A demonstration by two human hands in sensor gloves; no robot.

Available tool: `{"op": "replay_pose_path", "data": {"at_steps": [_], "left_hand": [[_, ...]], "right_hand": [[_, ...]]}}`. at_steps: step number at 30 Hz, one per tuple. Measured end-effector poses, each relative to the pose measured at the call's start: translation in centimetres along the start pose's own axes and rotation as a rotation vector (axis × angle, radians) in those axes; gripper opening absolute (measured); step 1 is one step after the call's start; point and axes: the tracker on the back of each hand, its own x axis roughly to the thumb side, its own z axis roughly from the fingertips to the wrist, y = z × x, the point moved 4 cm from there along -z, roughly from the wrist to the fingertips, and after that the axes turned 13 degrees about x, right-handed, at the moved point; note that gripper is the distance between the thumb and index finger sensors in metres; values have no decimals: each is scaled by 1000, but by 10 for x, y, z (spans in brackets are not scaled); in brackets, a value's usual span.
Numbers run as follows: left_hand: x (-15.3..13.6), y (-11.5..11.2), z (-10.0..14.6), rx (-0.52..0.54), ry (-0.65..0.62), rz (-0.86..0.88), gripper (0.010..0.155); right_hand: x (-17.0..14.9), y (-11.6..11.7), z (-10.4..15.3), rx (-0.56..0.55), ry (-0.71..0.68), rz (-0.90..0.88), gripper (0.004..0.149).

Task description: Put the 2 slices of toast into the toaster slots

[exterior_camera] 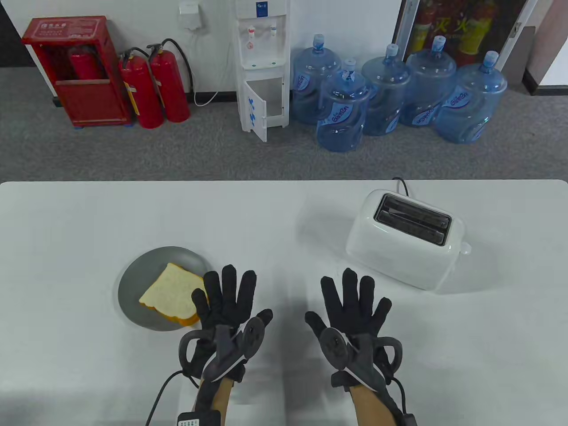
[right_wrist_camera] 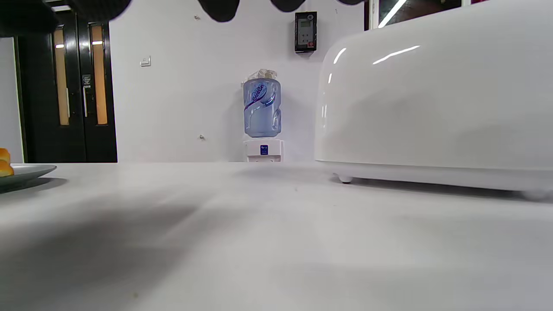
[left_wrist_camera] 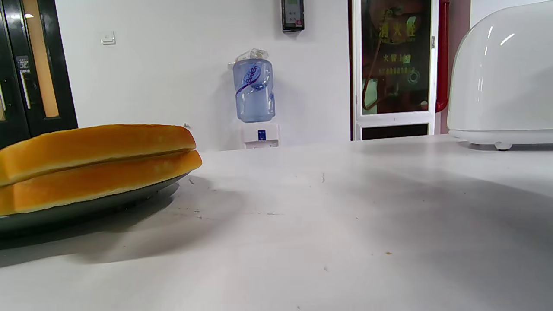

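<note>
I see the two slices of toast (exterior_camera: 173, 290) stacked one on the other, flat on a grey plate (exterior_camera: 133, 284) at the left of the white worktop (exterior_camera: 266, 213); from the left wrist view their orange crusts (left_wrist_camera: 95, 166) lie edge-on, the upper slice square over the lower. My left hand (exterior_camera: 226, 306) lies just right of the plate, its fingers (exterior_camera: 228, 279) straight and spread, holding nothing; the outermost finger overlaps the near right corner of the bread from above, though I cannot tell whether it touches. My right hand (exterior_camera: 353, 310) lies well apart from the toast, flat and spread too, its fingers (exterior_camera: 350, 286) empty and pointing away from me. The white toaster (exterior_camera: 406, 239) stands beyond and right of that hand, near its fingertips but not touching, both dark slots (exterior_camera: 412, 219) empty and facing up. In the right wrist view the toaster's glossy side (right_wrist_camera: 432, 103) fills the right half.
</note>
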Motion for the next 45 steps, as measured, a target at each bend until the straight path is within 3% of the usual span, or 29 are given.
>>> {"op": "replay_pose_path", "data": {"at_steps": [15,29,35,45], "left_hand": [[-3,1,0,16,12,4,80],[-9,-3,-4,-58,25,36,78],[-31,11,-18,-48,68,10,78],[-99,14,-30,-133,175,-14,78]], "right_hand": [[0,0,-1,4,7,-18,77],[0,-2,0,1,1,-24,77],[-3,-2,-1,5,3,-36,77],[-4,-2,-1,7,6,-51,77]]}}
